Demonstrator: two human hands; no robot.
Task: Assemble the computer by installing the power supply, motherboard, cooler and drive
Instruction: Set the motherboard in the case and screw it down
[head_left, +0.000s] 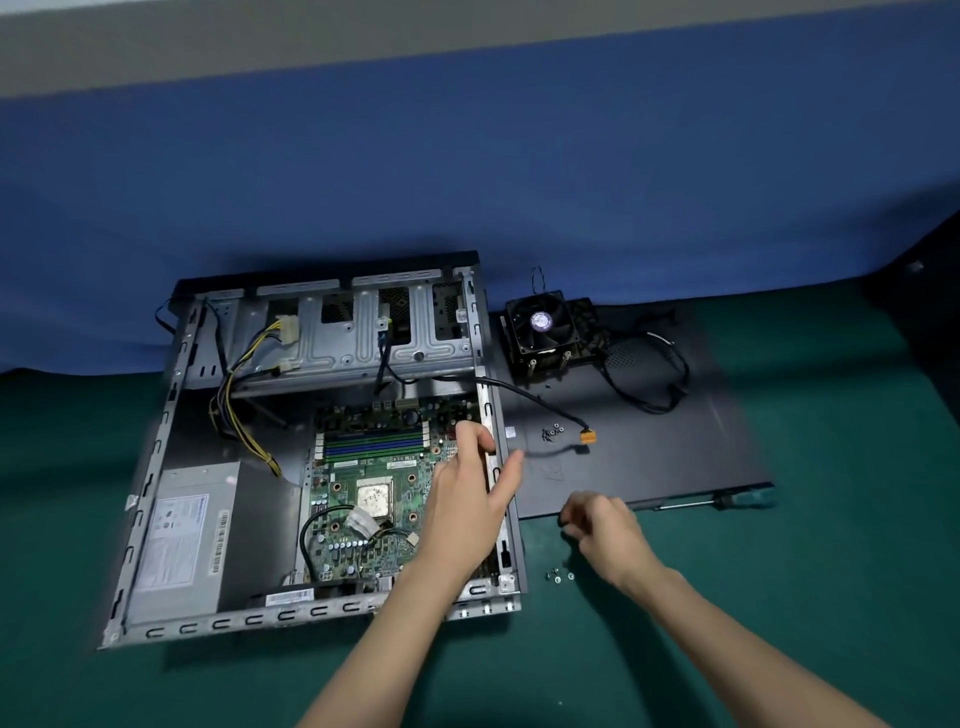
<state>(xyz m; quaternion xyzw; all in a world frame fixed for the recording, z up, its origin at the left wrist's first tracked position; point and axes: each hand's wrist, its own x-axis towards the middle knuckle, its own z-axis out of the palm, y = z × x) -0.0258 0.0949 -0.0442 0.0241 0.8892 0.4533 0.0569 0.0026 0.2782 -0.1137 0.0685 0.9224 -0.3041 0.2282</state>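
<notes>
Hovering L hand (470, 499), fingers spread wide, over green mobo (363, 545) inside boxy steel case (260, 618); R hand (602, 530) curled, grip unclear, tiny screws (558, 576) near its fingers.

Green-topped bench (779, 597), backed by blue cloth (467, 156). Black panel (675, 441) flat on bench; teal-handled screwdriver (727, 501) along its near edge. Small screws (558, 576) loose nearby.

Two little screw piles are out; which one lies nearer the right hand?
The loose screws on the green mat, just beside the right hand. The other pile sits farther off on the black side panel.
</notes>
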